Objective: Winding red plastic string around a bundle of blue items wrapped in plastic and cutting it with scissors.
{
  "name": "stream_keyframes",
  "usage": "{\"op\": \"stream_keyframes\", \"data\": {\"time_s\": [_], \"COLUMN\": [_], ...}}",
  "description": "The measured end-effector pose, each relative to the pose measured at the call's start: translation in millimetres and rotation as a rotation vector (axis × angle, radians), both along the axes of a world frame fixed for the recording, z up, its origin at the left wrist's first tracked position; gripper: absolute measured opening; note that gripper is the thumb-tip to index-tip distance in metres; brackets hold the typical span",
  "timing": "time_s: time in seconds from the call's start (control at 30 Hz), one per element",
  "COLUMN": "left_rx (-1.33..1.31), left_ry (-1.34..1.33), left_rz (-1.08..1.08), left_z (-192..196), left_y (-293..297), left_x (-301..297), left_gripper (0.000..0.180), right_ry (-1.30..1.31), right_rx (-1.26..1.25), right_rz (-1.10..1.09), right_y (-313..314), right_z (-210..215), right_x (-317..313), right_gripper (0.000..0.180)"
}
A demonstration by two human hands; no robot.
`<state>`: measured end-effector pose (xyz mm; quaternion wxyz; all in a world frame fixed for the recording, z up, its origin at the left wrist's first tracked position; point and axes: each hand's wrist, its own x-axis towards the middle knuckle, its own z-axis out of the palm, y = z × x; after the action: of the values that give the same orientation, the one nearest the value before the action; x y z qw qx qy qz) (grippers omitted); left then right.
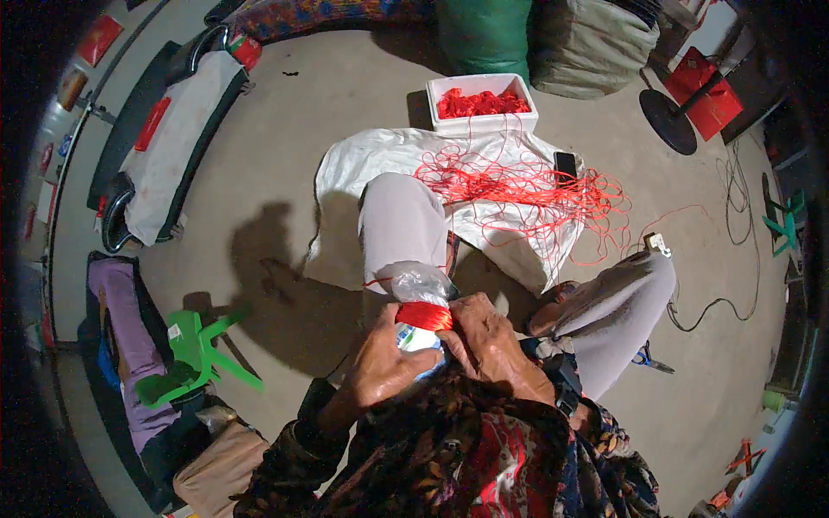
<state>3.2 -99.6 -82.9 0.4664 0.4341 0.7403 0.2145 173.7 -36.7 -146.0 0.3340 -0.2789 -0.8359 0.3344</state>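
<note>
Above my lap is a bottle-like thing with a clear, crinkled plastic end (420, 285) and a white and blue lower part. A shiny band of red cord (423, 316) is wound closely round its middle. My left hand (384, 367) wraps round it from the left, thumb across the lower part. My right hand (492, 341) is closed at the band's right edge, fingers pinched against the red cord; the exact grip is partly hidden. A loose tangle of red cord (518, 194) lies on a white sheet (354, 160) beyond my knees.
A white foam box (482, 125) of red cord stands behind the sheet, before a green sack (485, 39) and a pale sack (591, 47). A phone (565, 166) rests by the tangle. Left is a green stool (194, 350); scissors (653, 359) lie right of my leg.
</note>
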Motion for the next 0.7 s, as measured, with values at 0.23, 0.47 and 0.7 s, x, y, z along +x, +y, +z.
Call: {"op": "stream_keyframes", "data": {"time_s": [0.23,0.47,0.7], "left_rx": [0.003,0.064,0.027], "left_ry": [-0.334,-0.399,-0.425], "left_rz": [0.106,0.071,0.077], "left_z": [-3,-10,-8], "left_y": [4,0,-2], "left_x": [-18,-27,-29], "left_gripper": [0.064,0.06,0.061], "right_ry": [0.103,0.071,0.026], "right_rx": [-0.193,-0.2,-0.113], "right_rz": [0.029,-0.017,0.08], "right_y": [8,1,6], "right_z": [10,9,5], "right_x": [1,8,4], "right_gripper": [0.041,0.041,0.035]}}
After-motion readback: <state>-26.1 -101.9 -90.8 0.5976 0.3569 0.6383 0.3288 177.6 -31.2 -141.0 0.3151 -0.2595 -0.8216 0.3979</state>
